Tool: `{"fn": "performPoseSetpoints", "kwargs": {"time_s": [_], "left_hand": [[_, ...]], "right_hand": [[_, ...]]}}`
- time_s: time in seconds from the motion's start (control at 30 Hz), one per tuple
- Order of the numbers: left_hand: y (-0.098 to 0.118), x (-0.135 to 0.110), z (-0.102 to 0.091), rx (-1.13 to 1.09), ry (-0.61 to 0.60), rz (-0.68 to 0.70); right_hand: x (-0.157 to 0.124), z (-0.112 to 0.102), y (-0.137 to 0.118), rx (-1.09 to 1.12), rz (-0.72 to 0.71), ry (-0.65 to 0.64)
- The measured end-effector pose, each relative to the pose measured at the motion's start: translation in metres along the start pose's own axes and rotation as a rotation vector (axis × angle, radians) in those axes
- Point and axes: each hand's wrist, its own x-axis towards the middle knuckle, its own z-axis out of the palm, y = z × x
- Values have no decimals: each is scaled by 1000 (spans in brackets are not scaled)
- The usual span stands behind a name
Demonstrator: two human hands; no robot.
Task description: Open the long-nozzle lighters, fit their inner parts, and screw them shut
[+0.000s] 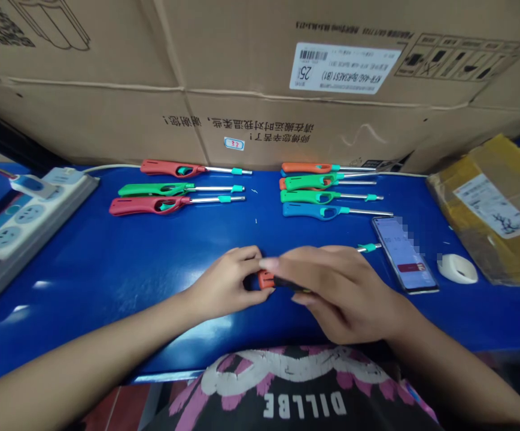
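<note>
The left hand [226, 281] is closed in a pinch, with an orange piece [266, 278] held between thumb and fingers; this piece lies at the centre of the work, above the blue table [143, 251]. By the right hand [353, 293], closed from the 3 o'clock side, a dark tool [284, 284] is gripped between thumb and fingers, and its end is brought up to the orange piece. Whether the two are touching cannot be told, as the fingers are blurred.

From the orange piece, three lighters [152, 205], two red and one green, are laid out towards 10 o'clock. Orange, green and blue lighters [302, 196] are grouped at 1 o'clock. At 3 o'clock a phone [403, 257] is placed, with a white rounded object [459, 269] beyond it. A power strip [26, 227] is seen at 9 o'clock.
</note>
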Motion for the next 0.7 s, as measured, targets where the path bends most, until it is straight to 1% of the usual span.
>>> {"fn": "performPoseSetpoints", "kwargs": {"time_s": [0.1, 0.13, 0.2, 0.3, 0.33, 0.4, 0.5, 0.57, 0.63, 0.7], "left_hand": [[1, 1, -1, -8, -19, 3], [1, 1, -1, -4, -21, -2], [1, 0, -1, 3, -16, -15], [-1, -1, 0, -2, -14, -11], [-1, -1, 0, -9, -16, -2], [-1, -1, 0, -19, -15, 9], [-1, 0, -1, -15, -17, 24], [-1, 0, -1, 2, -14, 23], [-1, 0, 0, 14, -8, 25], [-1, -1, 0, 24, 1, 20]], "right_hand": [[0, 2, -1, -98, -37, 107], [0, 2, 0, -123, -42, 123], [-1, 2, 1, -126, -48, 94], [-1, 1, 1, -24, -40, -8], [-2, 0, 1, 7, -38, -23], [-2, 1, 0, 9, -39, 0], [-2, 4, 0, -92, -29, 97], [-2, 5, 0, -143, -23, 134], [-1, 4, 1, -123, -29, 103], [-1, 4, 1, -20, -22, 36]]}}
